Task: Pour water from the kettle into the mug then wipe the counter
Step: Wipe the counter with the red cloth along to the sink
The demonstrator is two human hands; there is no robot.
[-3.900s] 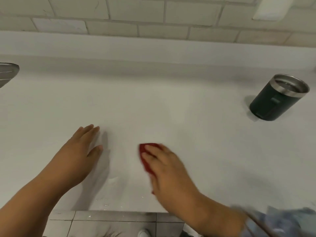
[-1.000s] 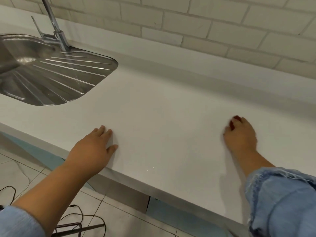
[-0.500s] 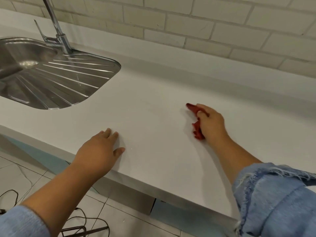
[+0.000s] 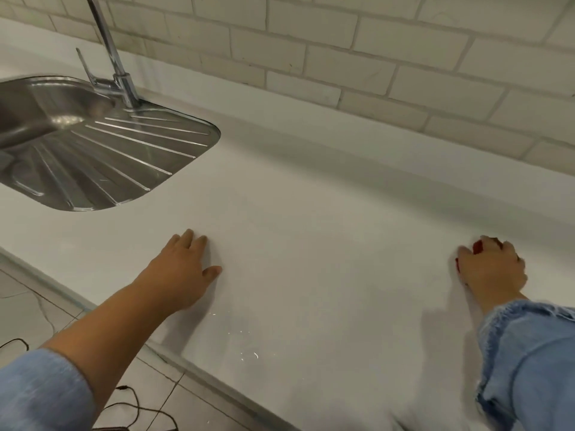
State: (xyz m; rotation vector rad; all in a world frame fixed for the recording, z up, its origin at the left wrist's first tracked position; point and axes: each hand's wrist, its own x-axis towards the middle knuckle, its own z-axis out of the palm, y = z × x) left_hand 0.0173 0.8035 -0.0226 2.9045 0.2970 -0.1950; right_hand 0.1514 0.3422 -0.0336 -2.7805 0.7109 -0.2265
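The tabletop (image 4: 311, 228) is white, smooth and matt, with a few bright flecks (image 4: 249, 356) near its front edge. The sink (image 4: 93, 169) is brushed metal with a shiny, ribbed draining board. The tap (image 4: 124, 85) is polished metal. The wall tiles (image 4: 404, 42) look pale with a satin finish. The right sleeve (image 4: 529, 353) is frayed blue denim. The cloth (image 4: 477, 246) is red and mostly hidden.

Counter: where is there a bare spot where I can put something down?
The widest bare patch of counter lies between the left hand and the right hand, which grips the red cloth. Another runs behind it, from the sink along the tiled wall. It's crowded only at the hands.
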